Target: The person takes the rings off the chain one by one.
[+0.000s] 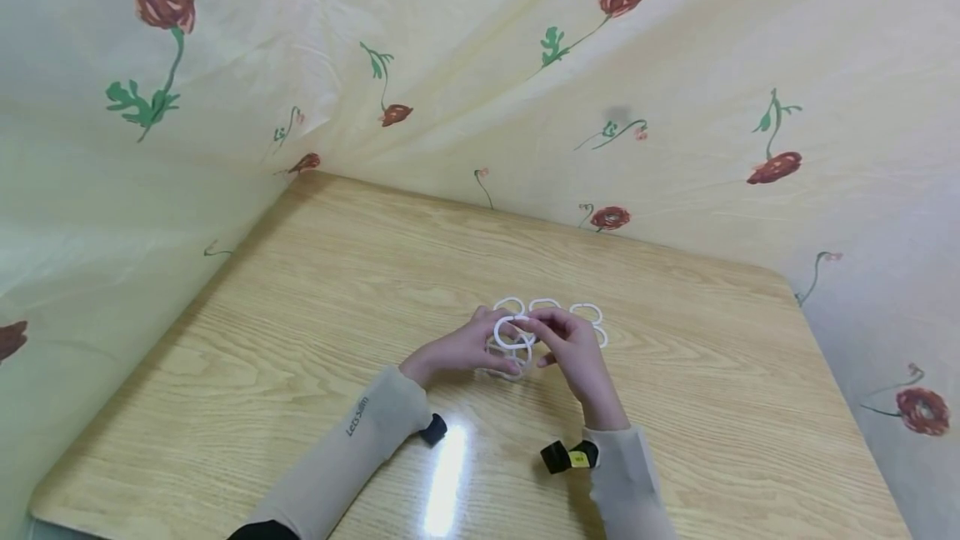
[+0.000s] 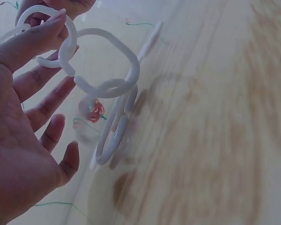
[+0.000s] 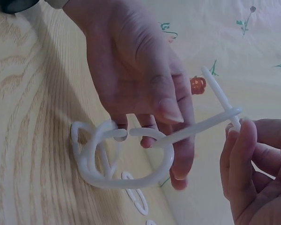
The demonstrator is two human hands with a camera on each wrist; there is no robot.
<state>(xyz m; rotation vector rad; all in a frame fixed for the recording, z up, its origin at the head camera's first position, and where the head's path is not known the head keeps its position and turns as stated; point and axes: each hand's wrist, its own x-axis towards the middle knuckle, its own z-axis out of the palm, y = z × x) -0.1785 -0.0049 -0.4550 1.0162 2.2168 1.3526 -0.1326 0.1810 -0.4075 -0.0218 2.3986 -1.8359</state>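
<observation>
In the head view my left hand (image 1: 468,348) and right hand (image 1: 577,357) meet over several joined white plastic rings (image 1: 497,332), each with a small gap. The left hand (image 2: 25,154) pinches one white ring (image 2: 71,47) between thumb and forefinger, its other fingers spread. From it hangs another linked ring (image 2: 136,65). In the right wrist view my right hand (image 3: 262,173) pinches the end of a white ring (image 3: 215,89), seen edge-on, which crosses a ring reaching to the left hand (image 3: 140,65). Fingers partly hide where the rings join.
Just beyond the hands, more white rings (image 1: 587,307) lie on the wooden table (image 1: 315,290). A flowered cloth (image 1: 465,40) hangs behind and along the sides of the table. Both wrists wear small black cameras (image 1: 556,457).
</observation>
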